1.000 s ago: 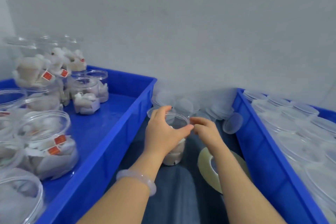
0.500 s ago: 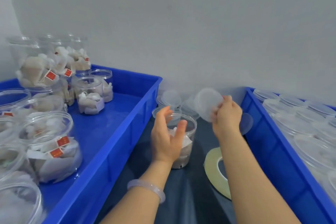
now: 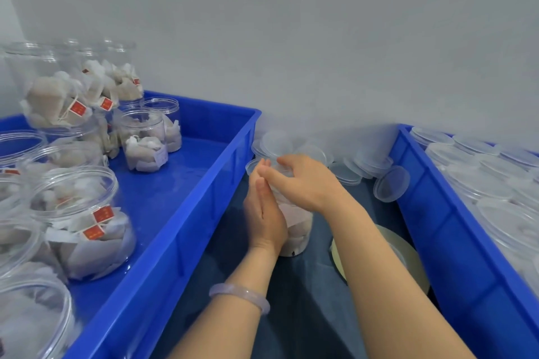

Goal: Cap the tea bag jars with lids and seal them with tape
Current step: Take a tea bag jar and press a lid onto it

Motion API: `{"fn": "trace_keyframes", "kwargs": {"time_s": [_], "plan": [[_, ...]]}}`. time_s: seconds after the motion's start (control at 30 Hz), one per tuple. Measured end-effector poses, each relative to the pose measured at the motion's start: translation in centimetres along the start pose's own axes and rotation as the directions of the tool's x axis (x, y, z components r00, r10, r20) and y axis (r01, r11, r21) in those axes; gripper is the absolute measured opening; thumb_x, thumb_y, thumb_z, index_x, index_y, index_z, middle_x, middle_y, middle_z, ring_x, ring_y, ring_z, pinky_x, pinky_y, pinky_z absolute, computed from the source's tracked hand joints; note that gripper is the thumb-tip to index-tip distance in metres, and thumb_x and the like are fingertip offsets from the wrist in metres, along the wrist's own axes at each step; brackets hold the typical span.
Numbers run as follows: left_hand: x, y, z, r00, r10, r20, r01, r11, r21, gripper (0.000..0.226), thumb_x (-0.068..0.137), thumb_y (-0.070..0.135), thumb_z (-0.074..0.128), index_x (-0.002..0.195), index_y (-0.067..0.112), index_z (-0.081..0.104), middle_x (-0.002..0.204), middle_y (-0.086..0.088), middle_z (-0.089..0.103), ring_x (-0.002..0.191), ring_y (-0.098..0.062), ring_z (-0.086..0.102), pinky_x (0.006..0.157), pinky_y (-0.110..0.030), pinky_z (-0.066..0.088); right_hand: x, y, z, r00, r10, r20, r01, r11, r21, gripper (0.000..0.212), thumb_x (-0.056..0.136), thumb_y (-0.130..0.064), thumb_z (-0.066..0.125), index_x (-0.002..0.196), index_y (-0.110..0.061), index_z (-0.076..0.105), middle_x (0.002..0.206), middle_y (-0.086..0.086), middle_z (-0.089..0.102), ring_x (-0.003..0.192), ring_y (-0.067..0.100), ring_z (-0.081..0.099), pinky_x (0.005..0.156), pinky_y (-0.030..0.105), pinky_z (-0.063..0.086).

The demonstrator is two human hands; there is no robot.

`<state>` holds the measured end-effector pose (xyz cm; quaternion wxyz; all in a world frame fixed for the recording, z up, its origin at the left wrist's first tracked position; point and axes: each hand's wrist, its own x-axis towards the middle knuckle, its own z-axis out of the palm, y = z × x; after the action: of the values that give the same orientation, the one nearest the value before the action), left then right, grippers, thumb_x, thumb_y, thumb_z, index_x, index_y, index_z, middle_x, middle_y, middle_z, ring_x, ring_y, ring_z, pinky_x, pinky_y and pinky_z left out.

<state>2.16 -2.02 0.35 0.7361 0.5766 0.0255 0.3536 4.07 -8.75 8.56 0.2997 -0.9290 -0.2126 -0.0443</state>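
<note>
Left tray [image 3: 175, 230], 9 o'clock: hard blue plastic with a ribbed wall. It holds open jars [image 3: 87, 224], clear and round, stuffed with papery tea bags [image 3: 145, 151] bearing red tags.

Left hand [image 3: 264, 213]: fingers straight and together, flat against the 9 o'clock side of the jar [image 3: 297, 227]. There is a pale bangle [image 3: 239, 294] on the wrist.

The jar is a clear cylinder with white bags inside. It stands upright at 6 o'clock of centre, on a dark glossy sheet [image 3: 306, 315] between the trays.

Right hand [image 3: 306, 183]: arched over the jar mouth, fingers curved round a translucent lid [image 3: 275, 166]. Whether the lid is seated, cannot tell.

Loose lids [image 3: 367, 163] are heaped at the jar's 1 o'clock, against a plain grey-white wall [image 3: 320, 52].

Tape roll [image 3: 408, 259]: flat and yellowish, at the jar's 4 o'clock, partly under the right forearm.

Right tray [image 3: 443, 236], 3 o'clock: blue, packed with clear round tops.
</note>
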Motion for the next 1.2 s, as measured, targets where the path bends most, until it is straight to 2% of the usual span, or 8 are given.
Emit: {"fn": "trace_keyframes", "kwargs": {"time_s": [0.1,0.33,0.43,0.6,0.93,1.0,1.13,1.2], "plan": [[-0.1,-0.3,-0.4,0.997,-0.075,-0.004,0.075,0.995,0.071,0.076,0.074,0.075,0.020,0.119,0.027,0.058,0.116,0.008,0.063,0.112,-0.006,0.057,0.093,-0.027,0.046,-0.6,0.6,0.3,0.996,-0.089,-0.019,0.088,0.993,-0.077,0.059,0.085,-0.066,0.044,0.127,-0.027,0.058,0.134,-0.002,0.053,0.124,0.017,0.048,0.089,0.030,0.036],[0.2,-0.5,-0.7,0.999,0.048,0.011,-0.049,0.980,0.191,0.080,0.078,0.067,0.018,0.096,0.005,0.064,0.089,-0.007,0.068,0.086,-0.020,0.063,0.074,-0.033,0.049,0.0,0.9,-0.3,0.992,-0.121,0.020,0.107,0.934,0.341,0.002,0.079,-0.035,0.073,0.080,-0.036,0.071,0.085,-0.020,0.070,0.093,0.000,0.064,0.085,0.024,0.047],[0.5,-0.6,-0.7,1.000,-0.027,-0.002,0.027,0.991,0.130,0.082,0.076,0.070,0.021,0.098,0.006,0.067,0.091,-0.008,0.070,0.091,-0.024,0.065,0.076,-0.034,0.051,-0.1,0.5,-1.3,0.987,-0.134,0.089,0.096,0.935,0.341,0.013,0.074,-0.043,0.076,0.082,-0.036,0.069,0.084,-0.024,0.068,0.088,-0.006,0.061,0.081,0.022,0.045],[0.7,-1.1,-1.5,0.940,-0.303,0.160,0.295,0.953,0.069,0.072,0.072,0.084,0.010,0.076,0.049,0.073,0.085,0.014,0.074,0.094,-0.006,0.065,0.082,-0.030,0.046,-1.7,-0.1,0.0,0.998,-0.058,0.039,0.066,0.953,-0.297,0.070,0.067,-0.074,0.056,0.129,-0.042,0.049,0.125,-0.003,0.048,0.124,0.022,0.035,0.100,0.037,0.031],[1.0,-1.5,-1.2,0.946,-0.311,0.085,0.306,0.949,0.070,0.064,0.093,0.060,0.023,0.068,0.018,0.063,0.077,-0.010,0.065,0.079,-0.022,0.063,0.085,-0.051,0.050,-1.5,-0.6,-2.5,0.961,-0.134,0.241,0.110,0.988,0.112,0.049,0.072,-0.022,0.073,0.118,-0.036,0.064,0.112,-0.027,0.055,0.118,-0.003,0.048,0.090,0.017,0.035],[1.0,-1.4,-1.1,0.947,-0.314,0.067,0.308,0.948,0.082,0.058,0.100,0.053,0.024,0.068,0.018,0.058,0.074,-0.008,0.062,0.075,-0.020,0.060,0.081,-0.047,0.051,-1.6,-0.6,-2.0,0.973,-0.128,0.192,0.100,0.984,0.146,0.047,0.071,-0.022,0.072,0.115,-0.036,0.064,0.109,-0.028,0.054,0.118,-0.002,0.048,0.091,0.018,0.038],[0.8,-1.6,-1.0,0.946,-0.322,0.045,0.320,0.947,0.043,0.063,0.097,0.055,0.026,0.059,0.029,0.070,0.067,0.008,0.070,0.071,-0.006,0.065,0.072,-0.029,0.048,-2.6,-0.7,-1.2,0.893,-0.210,-0.397,0.229,0.973,0.001,0.056,0.062,-0.038,0.065,0.118,-0.034,0.064,0.117,-0.012,0.051,0.114,0.010,0.049,0.086,0.026,0.040],[0.8,-1.5,-1.0,0.944,-0.325,0.057,0.324,0.946,0.031,0.058,0.088,0.060,0.029,0.060,0.032,0.071,0.073,0.006,0.073,0.080,-0.009,0.068,0.076,-0.031,0.049,-2.6,-0.6,-1.4,0.920,-0.176,-0.351,0.197,0.980,0.024,0.056,0.064,-0.039,0.067,0.119,-0.036,0.063,0.114,-0.015,0.048,0.114,0.011,0.050,0.087,0.026,0.040]]}}
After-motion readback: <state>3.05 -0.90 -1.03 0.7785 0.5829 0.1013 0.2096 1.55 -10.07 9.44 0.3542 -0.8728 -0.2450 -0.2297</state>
